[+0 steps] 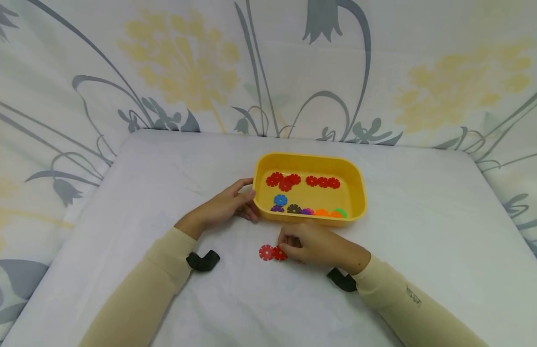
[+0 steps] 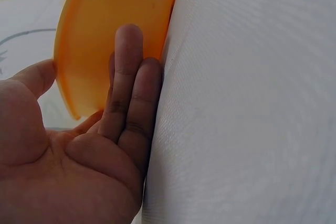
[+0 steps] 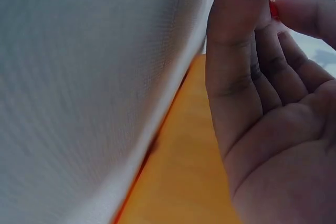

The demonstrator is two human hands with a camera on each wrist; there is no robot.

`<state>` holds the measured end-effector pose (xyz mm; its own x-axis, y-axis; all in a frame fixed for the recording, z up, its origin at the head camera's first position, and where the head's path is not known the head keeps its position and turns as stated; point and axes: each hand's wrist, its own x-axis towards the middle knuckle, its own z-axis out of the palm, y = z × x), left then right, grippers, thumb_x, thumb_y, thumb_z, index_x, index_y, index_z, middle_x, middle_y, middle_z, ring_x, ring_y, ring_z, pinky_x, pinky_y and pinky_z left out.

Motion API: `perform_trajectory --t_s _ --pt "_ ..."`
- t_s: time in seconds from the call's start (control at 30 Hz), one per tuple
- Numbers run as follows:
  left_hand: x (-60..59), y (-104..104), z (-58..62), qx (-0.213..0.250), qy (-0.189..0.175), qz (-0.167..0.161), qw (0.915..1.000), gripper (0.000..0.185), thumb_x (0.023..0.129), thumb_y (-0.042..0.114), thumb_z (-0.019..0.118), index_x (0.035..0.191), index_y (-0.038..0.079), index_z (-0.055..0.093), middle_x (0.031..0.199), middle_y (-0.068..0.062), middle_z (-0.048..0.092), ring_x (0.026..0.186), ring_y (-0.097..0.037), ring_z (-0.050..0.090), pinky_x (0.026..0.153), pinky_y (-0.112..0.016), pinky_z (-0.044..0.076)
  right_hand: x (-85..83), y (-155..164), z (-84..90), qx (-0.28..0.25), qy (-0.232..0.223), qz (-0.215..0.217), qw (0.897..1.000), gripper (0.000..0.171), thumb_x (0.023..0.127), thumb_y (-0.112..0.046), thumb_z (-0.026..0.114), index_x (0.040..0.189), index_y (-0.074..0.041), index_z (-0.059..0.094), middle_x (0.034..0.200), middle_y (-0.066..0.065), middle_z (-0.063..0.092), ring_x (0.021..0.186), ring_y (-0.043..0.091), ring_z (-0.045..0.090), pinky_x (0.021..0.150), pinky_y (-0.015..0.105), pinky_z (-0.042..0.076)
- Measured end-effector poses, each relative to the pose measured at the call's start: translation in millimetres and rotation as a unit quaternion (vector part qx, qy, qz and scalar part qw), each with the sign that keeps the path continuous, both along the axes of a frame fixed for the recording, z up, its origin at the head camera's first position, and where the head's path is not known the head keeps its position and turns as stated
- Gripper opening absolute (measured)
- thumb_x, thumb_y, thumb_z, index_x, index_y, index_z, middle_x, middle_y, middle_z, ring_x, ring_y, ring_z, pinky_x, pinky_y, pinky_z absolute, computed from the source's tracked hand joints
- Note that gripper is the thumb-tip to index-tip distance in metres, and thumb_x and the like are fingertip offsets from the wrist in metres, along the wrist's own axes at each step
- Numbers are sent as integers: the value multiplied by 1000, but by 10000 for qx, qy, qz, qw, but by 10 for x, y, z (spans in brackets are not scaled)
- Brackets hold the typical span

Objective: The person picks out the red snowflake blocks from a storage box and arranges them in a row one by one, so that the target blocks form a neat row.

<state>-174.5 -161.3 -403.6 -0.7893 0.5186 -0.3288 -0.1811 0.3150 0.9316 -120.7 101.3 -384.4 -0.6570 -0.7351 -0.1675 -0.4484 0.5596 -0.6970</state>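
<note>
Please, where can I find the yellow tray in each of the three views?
Head: the yellow tray sits at centre, on the white cloth.
Left wrist: its orange-looking wall fills the upper left, against the left hand's fingers.
Right wrist: its wall runs along the bottom centre, beside the right hand.
Shared landmark: the white cloth.

The head view is evenly and brightly lit, with only faint shadows cast beneath the hands (image 1: 227,207). Edges are bowed by wide-angle distortion. In both wrist views the tray (image 2: 105,19) is blurred at close range
</note>
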Motion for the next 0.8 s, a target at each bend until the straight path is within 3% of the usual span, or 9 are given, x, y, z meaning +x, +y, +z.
perform_trajectory --t_s 0.37,0.8 --pt "6 28 -13 -117 -41 171 9998 56 107 43 42 157 27 23 107 -14 71 96 -25 71 97 -34 56 -18 14 -85 125 -555 -527 9970 10 95 -18 68 84 -19 69 66 -7 61 56 9 57 57 26 55" --pt "13 23 -3 64 6 109 9999 56 107 42 42 157 24 23 107 -15 70 94 -24 72 95 -34 57 -9 15 -107 295 -225 -634 9973 15 91 -21 73 80 -21 63 63 -7 56 58 8 52 55 21 47"
